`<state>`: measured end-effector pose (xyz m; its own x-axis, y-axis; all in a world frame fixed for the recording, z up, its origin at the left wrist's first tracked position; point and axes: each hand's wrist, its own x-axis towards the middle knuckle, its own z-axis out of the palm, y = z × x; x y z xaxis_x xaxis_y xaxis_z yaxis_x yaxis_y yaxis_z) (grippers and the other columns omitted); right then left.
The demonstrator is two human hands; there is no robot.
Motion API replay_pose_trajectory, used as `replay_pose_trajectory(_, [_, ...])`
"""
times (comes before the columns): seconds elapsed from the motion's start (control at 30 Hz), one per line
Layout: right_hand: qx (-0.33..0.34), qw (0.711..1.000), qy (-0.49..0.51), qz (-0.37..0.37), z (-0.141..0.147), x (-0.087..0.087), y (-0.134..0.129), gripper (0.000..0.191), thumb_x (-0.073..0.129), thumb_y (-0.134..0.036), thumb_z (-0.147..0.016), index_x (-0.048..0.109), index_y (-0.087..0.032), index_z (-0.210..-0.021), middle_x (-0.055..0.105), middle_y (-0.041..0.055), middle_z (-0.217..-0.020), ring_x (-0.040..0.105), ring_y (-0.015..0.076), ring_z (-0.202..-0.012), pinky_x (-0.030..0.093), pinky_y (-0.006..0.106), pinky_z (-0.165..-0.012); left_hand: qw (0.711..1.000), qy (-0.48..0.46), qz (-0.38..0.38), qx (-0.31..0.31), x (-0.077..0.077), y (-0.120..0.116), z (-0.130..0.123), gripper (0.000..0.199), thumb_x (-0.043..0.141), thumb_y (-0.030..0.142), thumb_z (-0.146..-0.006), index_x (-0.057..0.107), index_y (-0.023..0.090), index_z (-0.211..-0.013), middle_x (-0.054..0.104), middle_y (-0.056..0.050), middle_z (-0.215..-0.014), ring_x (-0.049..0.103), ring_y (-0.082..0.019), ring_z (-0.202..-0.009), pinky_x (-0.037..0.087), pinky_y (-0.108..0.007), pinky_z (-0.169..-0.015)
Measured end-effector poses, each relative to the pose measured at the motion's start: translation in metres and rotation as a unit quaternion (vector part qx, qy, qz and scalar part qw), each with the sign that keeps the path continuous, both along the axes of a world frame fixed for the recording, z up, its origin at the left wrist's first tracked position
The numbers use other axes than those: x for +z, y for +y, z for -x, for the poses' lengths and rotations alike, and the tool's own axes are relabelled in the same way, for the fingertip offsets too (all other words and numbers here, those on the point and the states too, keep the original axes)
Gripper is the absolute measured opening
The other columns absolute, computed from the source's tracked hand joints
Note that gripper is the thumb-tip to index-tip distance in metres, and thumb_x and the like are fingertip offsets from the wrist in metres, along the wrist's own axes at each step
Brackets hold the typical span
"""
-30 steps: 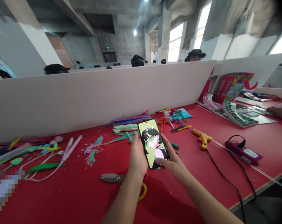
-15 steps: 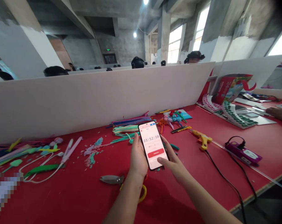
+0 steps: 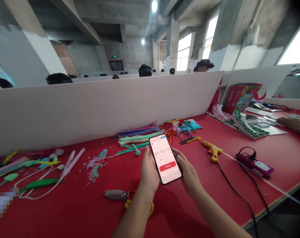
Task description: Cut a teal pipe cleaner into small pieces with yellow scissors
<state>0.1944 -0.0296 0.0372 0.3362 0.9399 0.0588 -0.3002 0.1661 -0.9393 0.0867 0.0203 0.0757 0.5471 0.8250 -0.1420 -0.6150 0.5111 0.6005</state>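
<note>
A smartphone (image 3: 166, 160) is held above the red table, its lit screen showing a timer and a red button. My left hand (image 3: 150, 170) grips its left edge, fingers closed behind it. Along the right edge, my right hand (image 3: 188, 170) also holds the phone; its fingers are partly hidden behind the case. Under my left forearm lie scissors (image 3: 116, 194) with yellow handles, partly covered. Behind the phone is a bundle of pipe cleaners (image 3: 137, 138) in green, purple and blue, with a small green pom-pom shape (image 3: 137, 152) beside them.
A yellow glue gun (image 3: 213, 150) and a purple power strip (image 3: 255, 164) with black cords lie right. Fuzzy scraps (image 3: 96, 163), a pink hair-straightener-like tool (image 3: 71, 162) and more pipe cleaners lie left. A white partition (image 3: 102, 109) stands behind; another person's hand (image 3: 291, 124) is far right.
The phone has shifted slightly right and down in view. My right thumb has moved off the screen to the edge, and the displayed timer reading has advanced.
</note>
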Motion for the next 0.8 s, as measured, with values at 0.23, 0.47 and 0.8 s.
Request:
replay_pose_trajectory(0.23, [0.007,0.998,0.053,0.028,-0.012,-0.012,-0.001,0.044,0.050,-0.033,-0.071,0.051,-0.019,-0.113,0.060,0.0049,-0.100,0.057,0.0196,-0.076,0.042,0.026,-0.058,0.999,0.006,-0.015,-0.032,-0.011,-0.002,-0.011,0.057,0.039,0.054,-0.074,0.046,0.017,-0.116,0.054,-0.011,-0.113,0.051,-0.027,-0.100,0.037,-0.040,-0.085])
replay_pose_trajectory(0.47, [-0.080,0.997,0.016,0.017,-0.059,-0.029,0.019,0.046,0.056,-0.034,-0.063,0.055,-0.016,-0.106,0.064,0.0059,-0.091,0.058,0.0190,-0.070,0.042,0.026,-0.055,0.990,0.114,-0.059,0.055,-0.019,0.012,0.021,0.049,0.041,0.048,-0.077,0.043,0.018,-0.116,0.048,-0.012,-0.120,0.045,-0.020,-0.109,0.031,-0.034,-0.092])
replay_pose_trajectory(0.8, [-0.155,0.961,-0.224,0.056,-0.142,-0.060,0.073,0.026,0.049,-0.029,-0.074,0.060,-0.012,-0.090,0.065,0.0093,-0.078,0.059,0.0203,-0.067,0.045,0.030,-0.055,0.949,0.240,-0.101,0.180,-0.043,0.013,0.102,0.052,0.042,0.051,-0.073,0.046,0.015,-0.111,0.060,-0.012,-0.102,0.053,-0.022,-0.099,0.036,-0.037,-0.087])
